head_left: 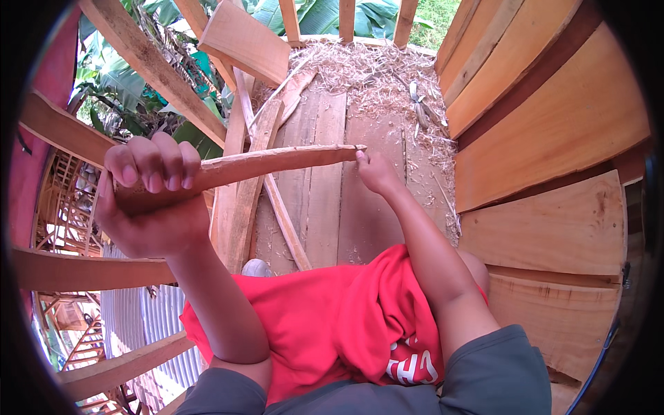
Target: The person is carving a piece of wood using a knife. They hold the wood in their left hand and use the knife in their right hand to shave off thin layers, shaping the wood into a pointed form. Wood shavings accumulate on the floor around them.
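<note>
A long, rough-cut wooden strip (277,160) is held up across the front of me, roughly level, its left part nearer and wider in view. My left hand (155,197) wraps its fingers round the left end. At the far right end is my right hand (378,173), closed with the thumb against the narrow tip. Most of its fingers are hidden from above. A red cloth (325,315) covers my lap, below the strip.
Wood shavings (387,72) lie over the far part of the plank floor (321,180). Loose boards (257,180) lean at the left, beside a slatted railing (97,277). A wall of overlapping boards (546,145) closes the right side. A grey shoe tip (256,268) shows past the cloth.
</note>
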The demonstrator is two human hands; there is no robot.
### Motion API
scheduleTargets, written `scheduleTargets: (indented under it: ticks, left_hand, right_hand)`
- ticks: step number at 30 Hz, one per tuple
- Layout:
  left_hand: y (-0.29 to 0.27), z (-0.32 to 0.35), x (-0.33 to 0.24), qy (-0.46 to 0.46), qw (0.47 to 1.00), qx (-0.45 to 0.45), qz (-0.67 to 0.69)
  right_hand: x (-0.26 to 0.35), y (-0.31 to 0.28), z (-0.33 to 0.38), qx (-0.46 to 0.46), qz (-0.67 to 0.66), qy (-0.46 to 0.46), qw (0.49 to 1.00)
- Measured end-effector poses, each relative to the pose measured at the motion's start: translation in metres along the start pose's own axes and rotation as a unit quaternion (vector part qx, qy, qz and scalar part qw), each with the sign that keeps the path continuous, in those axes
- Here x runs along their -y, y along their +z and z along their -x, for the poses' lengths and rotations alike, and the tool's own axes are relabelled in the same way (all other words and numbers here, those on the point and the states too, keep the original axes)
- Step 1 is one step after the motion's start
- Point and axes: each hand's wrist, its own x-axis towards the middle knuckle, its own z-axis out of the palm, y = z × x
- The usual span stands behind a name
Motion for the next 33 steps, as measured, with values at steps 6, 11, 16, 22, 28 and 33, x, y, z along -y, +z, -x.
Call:
scheduleTargets:
  ticks: [6, 11, 16, 22, 28, 33]
  left_hand:
    - [0.002, -0.001, 0.006, 0.001, 1.000, -0.003, 0.019]
    - [-0.004, 0.002, 0.004, 0.002, 1.000, -0.003, 0.014]
    - [-0.009, 0.002, 0.001, 0.011, 1.000, -0.001, -0.004]
    - [-0.011, 0.001, 0.003, 0.008, 1.000, 0.005, 0.004]
    - [-0.010, -0.001, 0.004, 0.007, 1.000, 0.017, 0.005]
    - [-0.010, 0.003, 0.005, 0.012, 1.000, -0.015, -0.004]
  right_hand:
    - [-0.037, 0.012, -0.009, -0.046, 0.004, 0.060, 0.997]
    - [-0.018, 0.007, -0.009, 0.007, -0.070, 0.032, 0.997]
    - [0.016, 0.001, 0.011, 0.009, -0.042, -0.024, 0.999]
    - [-0.020, 0.016, -0.010, -0.046, -0.017, 0.004, 0.999]
    - [-0.027, 0.016, -0.003, -0.055, 0.019, 0.056, 0.997]
    - [-0.023, 0.009, -0.007, -0.004, -0.027, 0.042, 0.999]
